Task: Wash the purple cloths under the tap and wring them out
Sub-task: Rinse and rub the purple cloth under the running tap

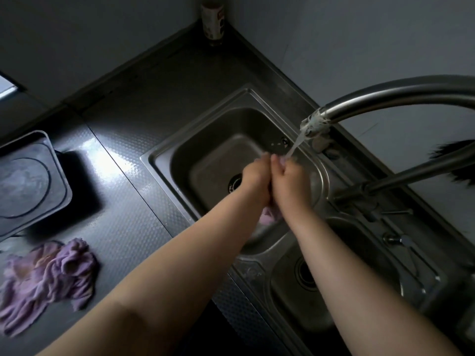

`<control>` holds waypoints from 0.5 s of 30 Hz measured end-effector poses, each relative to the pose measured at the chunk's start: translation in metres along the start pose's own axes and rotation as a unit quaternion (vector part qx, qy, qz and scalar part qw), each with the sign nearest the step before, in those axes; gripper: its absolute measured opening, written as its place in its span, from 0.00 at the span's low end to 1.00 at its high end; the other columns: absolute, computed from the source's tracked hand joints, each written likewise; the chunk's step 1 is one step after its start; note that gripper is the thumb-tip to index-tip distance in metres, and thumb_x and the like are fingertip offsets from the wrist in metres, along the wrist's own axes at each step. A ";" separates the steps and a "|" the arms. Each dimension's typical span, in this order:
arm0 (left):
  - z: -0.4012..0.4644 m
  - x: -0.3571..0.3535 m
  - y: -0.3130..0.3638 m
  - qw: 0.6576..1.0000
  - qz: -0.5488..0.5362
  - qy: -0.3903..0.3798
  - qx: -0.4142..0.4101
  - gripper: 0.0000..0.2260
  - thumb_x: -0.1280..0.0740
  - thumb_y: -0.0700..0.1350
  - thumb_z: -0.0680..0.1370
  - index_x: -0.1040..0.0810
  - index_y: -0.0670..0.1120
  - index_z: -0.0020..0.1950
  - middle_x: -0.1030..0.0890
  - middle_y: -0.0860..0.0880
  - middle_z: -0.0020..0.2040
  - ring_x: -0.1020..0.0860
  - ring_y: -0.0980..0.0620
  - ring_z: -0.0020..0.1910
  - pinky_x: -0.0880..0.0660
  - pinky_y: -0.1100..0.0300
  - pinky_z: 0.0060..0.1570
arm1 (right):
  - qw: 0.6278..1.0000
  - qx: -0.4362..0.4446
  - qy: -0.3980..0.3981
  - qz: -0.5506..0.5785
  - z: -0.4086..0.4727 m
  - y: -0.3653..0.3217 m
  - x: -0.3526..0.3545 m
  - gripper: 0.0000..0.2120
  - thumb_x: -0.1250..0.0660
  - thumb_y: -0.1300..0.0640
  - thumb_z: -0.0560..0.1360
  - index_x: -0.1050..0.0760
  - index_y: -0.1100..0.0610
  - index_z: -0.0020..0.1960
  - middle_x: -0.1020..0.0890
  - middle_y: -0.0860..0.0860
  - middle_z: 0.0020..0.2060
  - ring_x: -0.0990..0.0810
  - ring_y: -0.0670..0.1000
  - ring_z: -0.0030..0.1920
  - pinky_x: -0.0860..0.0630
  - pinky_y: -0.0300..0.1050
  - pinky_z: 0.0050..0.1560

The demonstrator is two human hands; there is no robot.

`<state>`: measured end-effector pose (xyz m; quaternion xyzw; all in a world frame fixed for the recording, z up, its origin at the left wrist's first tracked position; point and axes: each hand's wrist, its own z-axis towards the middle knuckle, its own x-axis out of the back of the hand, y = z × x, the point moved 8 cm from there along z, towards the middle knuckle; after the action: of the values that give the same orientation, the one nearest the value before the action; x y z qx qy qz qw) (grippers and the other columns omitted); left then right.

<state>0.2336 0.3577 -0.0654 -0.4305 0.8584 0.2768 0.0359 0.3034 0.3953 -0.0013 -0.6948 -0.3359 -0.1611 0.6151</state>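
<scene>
My left hand [254,176] and my right hand [290,178] are pressed together over the large sink basin [205,160], both closed on one purple cloth [345,217]. Most of that cloth is hidden between the hands; a fold hangs below my wrists. Water runs from the curved steel tap [316,124] onto my right fingers. A second purple cloth [48,276] lies crumpled on the dark counter at the lower left, away from both hands.
A smaller basin [331,304] with its own drain sits to the right, beside the tap lever [401,238]. A single-burner stove [28,181] stands on the counter at left. A bottle [213,21] stands in the back corner. A dark brush [455,160] lies at right.
</scene>
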 end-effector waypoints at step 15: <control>-0.017 -0.003 0.024 0.989 0.078 -0.115 0.053 0.18 0.39 0.56 0.80 0.22 0.41 0.49 0.18 0.43 0.39 0.19 0.46 0.40 0.22 0.55 0.44 | 0.998 -0.050 -0.036 -0.032 0.032 0.017 -0.001 0.19 0.44 0.44 0.80 0.23 0.57 0.45 0.19 0.54 0.39 0.21 0.54 0.42 0.31 0.43 0.42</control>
<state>0.2205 0.3624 -0.0392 -0.3253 0.8927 0.2807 0.1360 0.3079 0.4258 -0.0206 -0.7189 -0.3714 -0.1720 0.5618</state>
